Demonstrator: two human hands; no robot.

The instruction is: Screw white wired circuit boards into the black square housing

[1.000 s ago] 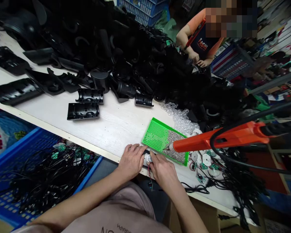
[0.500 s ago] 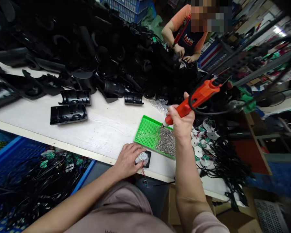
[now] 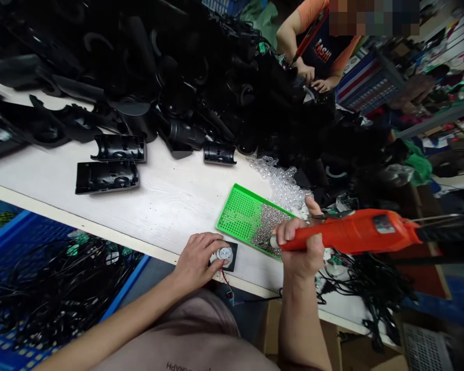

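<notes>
My left hand [image 3: 199, 257] is closed around a small motor [image 3: 225, 254] with a round pale top, at the table's front edge. Under the motor lies a black square base [image 3: 232, 263], and thin red and dark wires hang from it over the edge. In my right hand [image 3: 299, 247] is an orange electric screwdriver [image 3: 348, 232], tilted nearly level, its tip low over the tray. The green tray [image 3: 232, 221] has a perforated floor, and many small metal screws [image 3: 268, 221] are heaped in its right part.
Black plastic housing halves [image 3: 112, 176] lie at left, before a large dark pile of similar parts. Clear plastic pieces [image 3: 286, 185] sit behind the tray. Black cables [image 3: 375, 278] lie at right; a blue crate [image 3: 116, 304] holds wiring. Across the table, a co-worker's hands [image 3: 313, 77] handle parts.
My right hand has swung the screwdriver from steeply slanted to nearly level, and its tip has moved down and right over the screws. My left hand keeps its hold on the motor.
</notes>
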